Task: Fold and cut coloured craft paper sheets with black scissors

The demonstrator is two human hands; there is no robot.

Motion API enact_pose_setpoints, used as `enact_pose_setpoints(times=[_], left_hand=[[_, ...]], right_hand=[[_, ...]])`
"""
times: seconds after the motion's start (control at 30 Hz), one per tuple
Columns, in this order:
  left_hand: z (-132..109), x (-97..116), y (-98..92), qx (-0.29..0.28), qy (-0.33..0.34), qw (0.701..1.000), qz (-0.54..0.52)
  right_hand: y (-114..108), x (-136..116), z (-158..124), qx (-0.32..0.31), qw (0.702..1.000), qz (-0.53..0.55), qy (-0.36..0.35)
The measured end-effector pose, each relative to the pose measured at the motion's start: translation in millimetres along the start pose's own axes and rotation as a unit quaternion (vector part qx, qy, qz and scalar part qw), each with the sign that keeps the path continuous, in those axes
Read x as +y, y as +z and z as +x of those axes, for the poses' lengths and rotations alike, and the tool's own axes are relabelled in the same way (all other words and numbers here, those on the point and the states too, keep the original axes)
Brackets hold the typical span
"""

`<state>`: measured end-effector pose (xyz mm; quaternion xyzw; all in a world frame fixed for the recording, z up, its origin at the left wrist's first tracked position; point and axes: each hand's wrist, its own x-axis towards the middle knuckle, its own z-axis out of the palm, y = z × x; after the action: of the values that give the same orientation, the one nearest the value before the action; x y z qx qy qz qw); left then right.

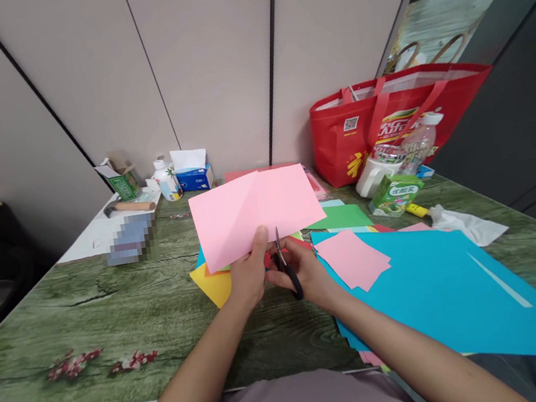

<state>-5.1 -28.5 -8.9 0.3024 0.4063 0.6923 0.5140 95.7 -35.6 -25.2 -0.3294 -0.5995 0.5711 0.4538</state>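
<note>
My left hand (249,271) pinches the lower edge of a pink sheet of paper (231,219), its thumb lying on the front. A crease or cut line runs up the middle of the sheet. In my right hand (310,271) is a pair of scissors (289,274) with black handles, the blades pointing up at the sheet's bottom edge, close to my left thumb. How far the blades have entered the paper is hard to make out. Beneath both hands, yellow paper (214,287) and other coloured sheets stick out. To the right, cut pink pieces (353,259) rest on large blue sheets (425,292).
Behind on the right stand a red bag (339,141), a clear bottle (421,139) and a green box (395,194). At the back left are a hammer (132,207), a white bottle (167,180) and a tissue box (194,178). Green paper (343,217) lies beyond my right hand.
</note>
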Motion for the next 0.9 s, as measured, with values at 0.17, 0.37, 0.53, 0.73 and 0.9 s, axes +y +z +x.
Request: enact_pose_setpoints(times=[0.17,0.37,0.53,0.73,0.9], left_hand=[[-0.3,0.7,0.4,0.011,0.006,1.0,0.005],[0.3,0.0,-0.5,0.006,0.012,1.0,0.012],[-0.1,0.1,-1.3,0.004,0.013,0.999,0.033],[-0.5,-0.1,-1.4,-0.002,0.015,1.0,0.016],[-0.5,-1.1,-1.1,0.0,0.007,1.0,0.003]], right_hand=[[-0.1,1.1,0.3,-0.003,1.0,0.007,-0.005],[0.3,1.9,0.5,-0.003,1.0,0.013,-0.004],[1.4,1.4,0.4,0.005,1.0,0.001,0.006],[1.6,0.7,-0.1,0.003,1.0,0.012,0.006],[2.1,1.0,-0.4,0.009,1.0,0.013,0.022]])
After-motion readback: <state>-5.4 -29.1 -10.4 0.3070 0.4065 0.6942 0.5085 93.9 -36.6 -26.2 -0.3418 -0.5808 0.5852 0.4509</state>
